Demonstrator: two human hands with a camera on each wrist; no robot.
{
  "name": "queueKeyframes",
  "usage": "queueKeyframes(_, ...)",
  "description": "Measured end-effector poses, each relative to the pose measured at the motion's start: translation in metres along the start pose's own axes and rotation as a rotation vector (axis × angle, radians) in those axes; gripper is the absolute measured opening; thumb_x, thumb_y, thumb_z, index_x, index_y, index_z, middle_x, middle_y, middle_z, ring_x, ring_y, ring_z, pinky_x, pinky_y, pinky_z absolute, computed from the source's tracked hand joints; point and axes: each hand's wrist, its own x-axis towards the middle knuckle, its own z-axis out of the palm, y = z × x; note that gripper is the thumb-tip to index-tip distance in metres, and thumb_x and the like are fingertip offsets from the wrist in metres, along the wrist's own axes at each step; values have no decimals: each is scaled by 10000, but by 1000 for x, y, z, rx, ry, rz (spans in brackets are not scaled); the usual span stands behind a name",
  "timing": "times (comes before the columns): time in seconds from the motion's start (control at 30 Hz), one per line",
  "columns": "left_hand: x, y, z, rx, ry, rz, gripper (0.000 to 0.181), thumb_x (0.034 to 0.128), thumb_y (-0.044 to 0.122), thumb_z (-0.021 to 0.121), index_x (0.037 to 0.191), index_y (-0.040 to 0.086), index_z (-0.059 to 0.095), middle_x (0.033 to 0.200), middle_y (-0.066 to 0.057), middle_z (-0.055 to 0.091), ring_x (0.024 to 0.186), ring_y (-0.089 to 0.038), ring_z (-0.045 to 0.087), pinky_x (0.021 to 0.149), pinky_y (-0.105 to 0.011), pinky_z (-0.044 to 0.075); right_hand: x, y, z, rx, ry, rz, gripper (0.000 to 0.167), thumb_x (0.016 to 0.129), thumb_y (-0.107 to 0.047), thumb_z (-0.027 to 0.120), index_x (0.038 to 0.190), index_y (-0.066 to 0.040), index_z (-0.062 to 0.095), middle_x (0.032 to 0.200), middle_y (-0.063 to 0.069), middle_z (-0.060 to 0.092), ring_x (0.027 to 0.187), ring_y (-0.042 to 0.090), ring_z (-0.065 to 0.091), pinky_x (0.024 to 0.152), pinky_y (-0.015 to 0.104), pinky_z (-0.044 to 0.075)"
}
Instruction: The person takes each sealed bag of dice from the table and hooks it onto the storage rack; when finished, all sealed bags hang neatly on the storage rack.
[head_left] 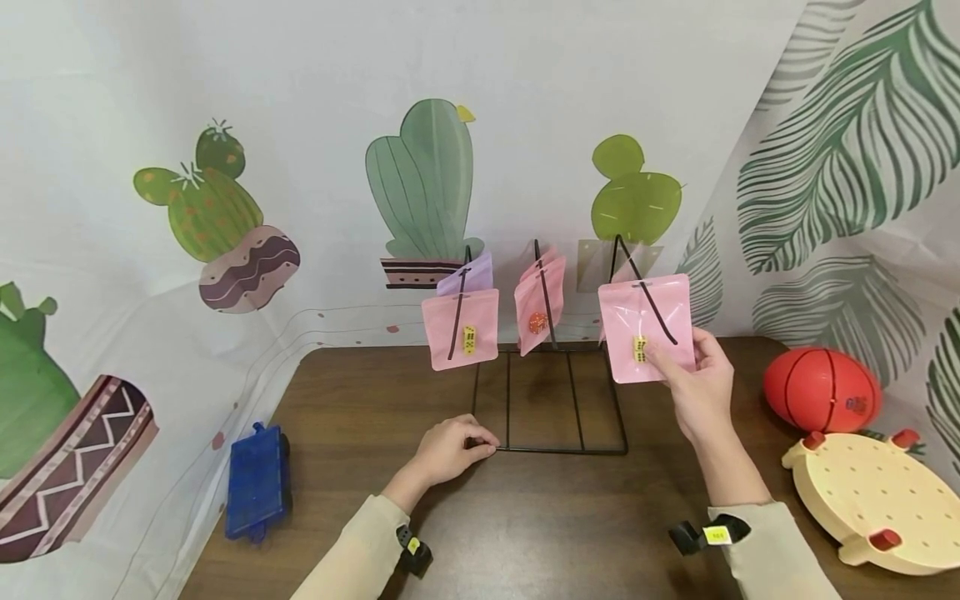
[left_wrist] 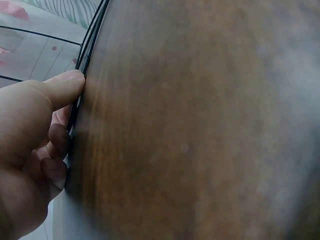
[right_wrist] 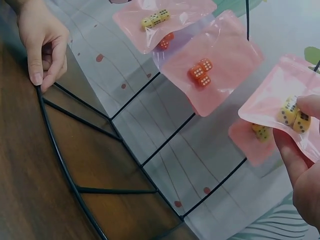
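Note:
A black wire rack (head_left: pixel 562 451) stands on the table, its prongs pointing forward with small zip bags on them. My left hand (head_left: pixel 450 450) pinches the front left corner of its base between thumb and fingers. At the right prong, my right hand (head_left: pixel 701 387) pinches the lower right part of a pink bag (head_left: pixel 617 325) with yellow dice inside. The prong appears to pass through this bag's top hole. On the left prong, a pink bag (head_left: pixel 442 333) with yellow dice hangs before a purple bag (head_left: pixel 480 268). Pink bags (head_left: pixel 551 287) with orange-red dice hang in the middle.
A blue toy cart (head_left: pixel 255 483) lies at the table's left. To the right are a red ball (head_left: pixel 821 390) and a cream pegged board (head_left: pixel 885 500) with red pegs. A cloth (head_left: pixel 315 192) printed with cacti and leaves hangs right behind the rack.

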Motion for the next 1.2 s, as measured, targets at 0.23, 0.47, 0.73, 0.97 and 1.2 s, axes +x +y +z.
queueKeyframes(0.23,1,0,1,2,-3,6,92,979,316,745,1028,350,816,971,193,653,860,-46,637,722,-313,501,12,8,4,30,2,-6,351,822,194,759,1092,2,644,909,105,656,761,148,717,625,310,592)
queueKeyframes(0.47,1,2,0,3,-3,8,91,980,316,745,1026,346,817,964,196,651,873,-50,645,730,-319,508,18,16,0,13,-5,23,308,844,140,777,1089,9,644,873,90,665,717,127,711,592,266,585)
queueKeyframes(0.73,1,4,0,-8,-5,6,92,977,308,748,1027,339,818,968,194,654,841,-36,627,708,-302,492,15,23,-12,42,-20,48,284,851,152,764,1079,25,650,906,98,714,742,157,733,624,308,598)
queueKeyframes(0.97,3,3,0,-7,-7,15,92,977,307,747,1025,338,819,969,180,657,870,-49,641,733,-324,510,11,32,-27,45,-4,73,222,881,115,753,1040,15,634,877,77,710,723,173,749,597,295,595)
queueKeyframes(1.2,-1,5,-1,22,-14,16,102,986,298,737,1039,325,819,972,177,655,907,-69,659,765,-359,532,1,36,-45,55,31,70,150,907,143,703,1044,114,647,850,110,695,701,181,745,645,293,599)
